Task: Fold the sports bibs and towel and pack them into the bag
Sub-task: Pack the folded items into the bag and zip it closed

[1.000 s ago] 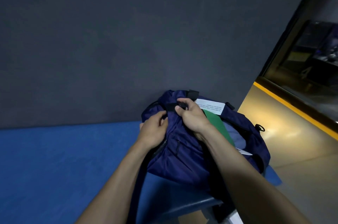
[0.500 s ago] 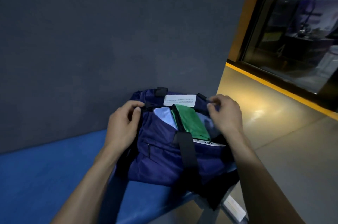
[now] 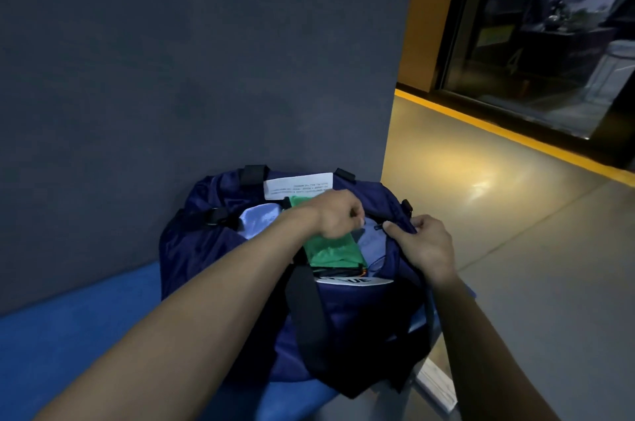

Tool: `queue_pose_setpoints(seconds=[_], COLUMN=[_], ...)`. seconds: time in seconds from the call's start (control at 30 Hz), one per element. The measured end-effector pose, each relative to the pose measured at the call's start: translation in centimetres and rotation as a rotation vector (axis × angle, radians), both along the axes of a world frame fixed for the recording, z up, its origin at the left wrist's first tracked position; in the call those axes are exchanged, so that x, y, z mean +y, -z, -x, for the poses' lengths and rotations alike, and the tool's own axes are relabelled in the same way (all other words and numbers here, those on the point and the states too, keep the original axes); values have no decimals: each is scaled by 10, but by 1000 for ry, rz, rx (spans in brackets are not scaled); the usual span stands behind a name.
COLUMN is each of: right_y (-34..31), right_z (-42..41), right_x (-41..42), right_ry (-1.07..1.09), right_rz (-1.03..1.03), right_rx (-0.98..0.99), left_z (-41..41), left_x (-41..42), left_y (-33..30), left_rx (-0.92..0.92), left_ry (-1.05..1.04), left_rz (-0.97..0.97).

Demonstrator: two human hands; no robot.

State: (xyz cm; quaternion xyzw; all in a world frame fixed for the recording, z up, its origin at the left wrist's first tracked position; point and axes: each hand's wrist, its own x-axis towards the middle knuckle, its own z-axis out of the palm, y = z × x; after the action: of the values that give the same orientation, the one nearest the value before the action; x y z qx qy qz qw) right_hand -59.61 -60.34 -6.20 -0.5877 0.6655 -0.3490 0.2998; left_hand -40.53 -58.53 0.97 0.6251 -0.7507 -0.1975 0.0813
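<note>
**My hands at the open bag**

The dark blue bag (image 3: 220, 248) sits on the blue tabletop (image 3: 68, 334) by the grey wall (image 3: 206, 59); its top is open; a green bib (image 3: 330, 252) and a light blue cloth (image 3: 257, 219) lie inside; my left hand (image 3: 338, 214) is curled over the green bib, and I cannot tell if it pinches anything; my right hand (image 3: 424, 245) grips the bag's edge by the zip; my hands are near each other but apart.
</note>
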Motion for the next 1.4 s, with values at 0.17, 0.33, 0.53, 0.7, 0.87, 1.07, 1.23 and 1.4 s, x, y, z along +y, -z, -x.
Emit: queue_pose_setpoints(seconds=[0.17, 0.33, 0.53, 0.7, 0.87, 1.07, 1.23, 1.4], right_y=[14, 15, 11, 8, 2, -7, -14, -11], right_z=[9, 10, 8, 10, 10, 8, 2, 5], right_x=[-18, -24, -25, -22, -22, -18, -14, -14], right_ry=[-27, -100, -155, -175, -175, -74, 32, 84], right_rz=[7, 59, 68, -8, 12, 101, 118, 79], right_rx=[-199, -322, -431, -661, -662, -419, -188, -160], left_z=[28, 45, 60, 74, 77, 56, 38, 15], left_x=[-29, -28, -26, -24, -19, -11, -8, 5], left_y=[18, 7, -6, -2, -10, -27, -23, -29], left_rx=[43, 428, 371, 573, 522, 475, 337, 247], left_ry=[-59, -142, -224, -369, -410, -331, -287, -336], left_rz=[-132, -159, -235, -191, -177, -237, -70, -207])
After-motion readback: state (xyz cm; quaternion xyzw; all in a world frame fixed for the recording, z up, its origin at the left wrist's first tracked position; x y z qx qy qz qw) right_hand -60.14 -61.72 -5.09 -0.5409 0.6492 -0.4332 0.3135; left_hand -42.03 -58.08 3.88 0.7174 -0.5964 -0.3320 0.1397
